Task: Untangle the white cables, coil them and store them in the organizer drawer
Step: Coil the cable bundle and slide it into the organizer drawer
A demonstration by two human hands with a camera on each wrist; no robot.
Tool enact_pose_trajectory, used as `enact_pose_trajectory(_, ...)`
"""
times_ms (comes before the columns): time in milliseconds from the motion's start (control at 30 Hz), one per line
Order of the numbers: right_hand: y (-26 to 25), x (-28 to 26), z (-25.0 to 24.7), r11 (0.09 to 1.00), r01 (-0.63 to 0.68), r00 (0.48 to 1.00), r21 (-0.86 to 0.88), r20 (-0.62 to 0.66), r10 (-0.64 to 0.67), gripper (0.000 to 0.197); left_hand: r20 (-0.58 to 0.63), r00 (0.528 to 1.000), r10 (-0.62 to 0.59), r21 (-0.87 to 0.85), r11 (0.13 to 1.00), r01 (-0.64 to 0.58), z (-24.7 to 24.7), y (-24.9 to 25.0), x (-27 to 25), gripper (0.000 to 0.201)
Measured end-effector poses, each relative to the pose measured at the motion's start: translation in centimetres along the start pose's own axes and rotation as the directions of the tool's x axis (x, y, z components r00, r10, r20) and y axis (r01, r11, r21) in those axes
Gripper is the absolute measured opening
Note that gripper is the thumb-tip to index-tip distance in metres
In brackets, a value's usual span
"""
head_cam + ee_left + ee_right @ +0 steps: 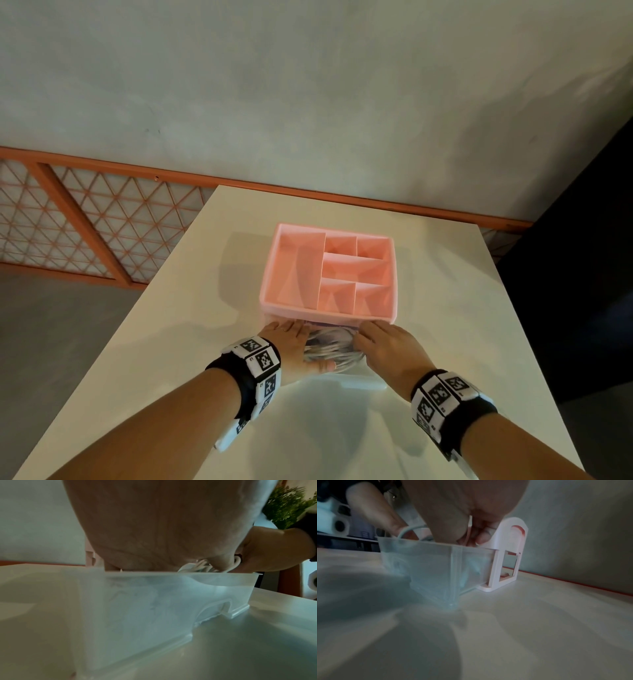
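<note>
A pink organizer [270,274] with several open top compartments stands on the white table [445,291]. Its translucent drawer [359,383] is pulled out toward me. White cables [329,346] lie bundled inside it. My left hand [291,346] lies flat over the drawer's left side, its thumb stretched across the cables. My right hand [380,342] lies over the right side, fingers reaching toward the organizer. In the left wrist view, cable loops [202,566] poke above the drawer rim [188,573] between both hands. In the right wrist view, a cable loop [406,531] rises above the drawer [433,566], beside the organizer frame [510,555].
The table ends at a grey wall with an orange strip [376,200]. An orange lattice railing [102,219] stands to the left, beyond the table edge. A green plant [288,504] shows behind my right arm. Bare tabletop lies on both sides of the organizer.
</note>
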State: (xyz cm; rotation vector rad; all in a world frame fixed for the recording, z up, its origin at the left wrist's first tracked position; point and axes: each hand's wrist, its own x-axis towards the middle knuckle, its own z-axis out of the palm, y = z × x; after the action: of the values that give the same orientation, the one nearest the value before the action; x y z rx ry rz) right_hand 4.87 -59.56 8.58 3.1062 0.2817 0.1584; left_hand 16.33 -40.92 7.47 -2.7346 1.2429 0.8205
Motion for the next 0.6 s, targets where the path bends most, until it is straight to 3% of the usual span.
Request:
enact_pose_trajectory(133,-0.4,-0.2,-0.2,0.999,-0.037,0.999,-0.002,-0.035,0.037,0.029,-0.018,1.0,0.011,-0.022,1.0,-0.011,0.0,-0.1,0.0,0.094)
enact_pose_trajectory(267,-0.4,-0.6,-0.1,0.994,-0.106,0.991,-0.025,0.083,0.107,0.026,-0.005,1.0,-0.001,0.052,0.999,0.002,0.0,-0.1,0.1,0.084)
enact_pose_trajectory(333,-0.1,-1.2,-0.3,0.993,-0.12,0.985,0.016,0.13,0.117,0.009,-0.001,1.0,-0.006,0.069,0.998,0.006,0.1,-0.1,0.3,0.081)
enact_pose_trajectory(467,0.2,-1.5,-1.0,0.993,-0.103,0.966,0.05,0.242,0.088,0.042,-0.011,1.0,0.014,0.08,0.997,-0.013,0.0,-0.1,0.1,0.071)
enact_pose_trajectory(600,-0.2,-0.7,-0.9,0.993,-0.114,0.944,0.026,0.315,0.1,0.031,-0.089,0.993,0.08,0.05,0.996,-0.076,-0.6,-0.3,-0.6,0.063)
